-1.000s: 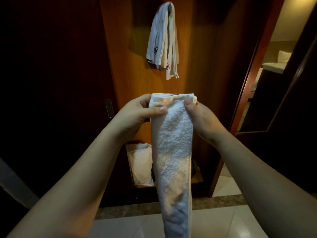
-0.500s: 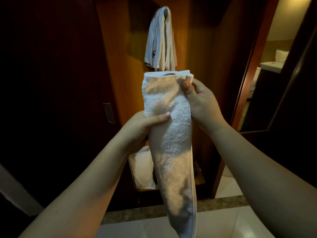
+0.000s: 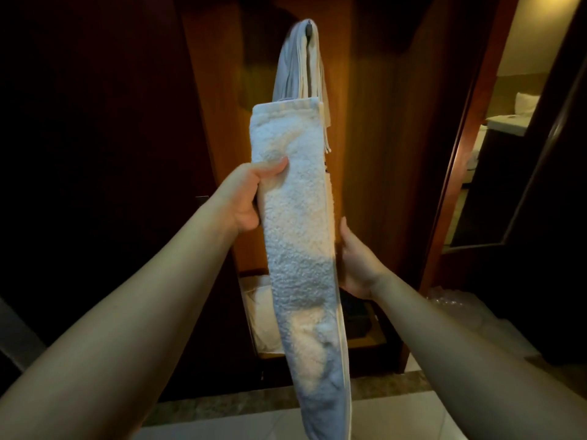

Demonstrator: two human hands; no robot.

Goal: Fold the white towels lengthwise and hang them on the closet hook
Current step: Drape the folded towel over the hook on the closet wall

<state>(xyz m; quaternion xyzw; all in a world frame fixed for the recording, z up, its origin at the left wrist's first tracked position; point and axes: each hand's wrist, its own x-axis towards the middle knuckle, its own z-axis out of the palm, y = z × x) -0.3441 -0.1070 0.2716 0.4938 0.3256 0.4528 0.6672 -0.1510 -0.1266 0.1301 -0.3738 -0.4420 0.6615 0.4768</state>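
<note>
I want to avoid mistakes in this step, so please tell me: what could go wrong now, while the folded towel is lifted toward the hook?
1. The hook already carries hanging towels; adding another may push them off, or it may not catch.
2. The folded towel is long, and the left hand pinches only its edge while the right hand is at the other side, so the fold could open or slip.

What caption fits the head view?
Both hands, left hand and right hand, raise a folded white towel toward the hook.
</note>
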